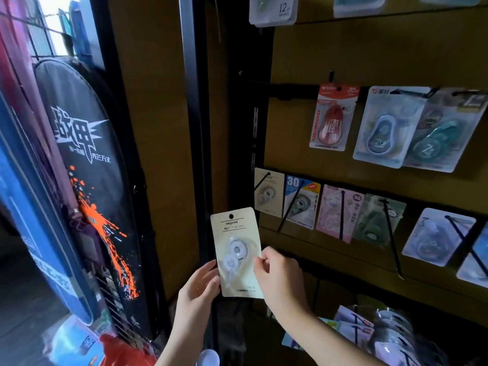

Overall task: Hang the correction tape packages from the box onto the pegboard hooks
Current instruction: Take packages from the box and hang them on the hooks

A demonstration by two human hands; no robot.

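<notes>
A cream correction tape package (pixel 237 249) with a clear blister and a round hang hole at its top is held upright in front of the display's left post. My left hand (pixel 202 285) holds its lower left edge. My right hand (pixel 277 270) pinches its right edge. Just up and right, a black hook (pixel 261 182) carries a matching cream package (pixel 268 192) at the left end of the pegboard's middle row. The brown pegboard (pixel 343 48) fills the right half of the view. No box is in view.
More packages hang on hooks: a red one (pixel 334 117), blue and teal ones (pixel 401 128), a pink one (pixel 338 212). Long black hooks (pixel 393 241) stick out toward me. Further packages (pixel 380 336) hang low at the right. A black racket bag (pixel 89 165) hangs at the left.
</notes>
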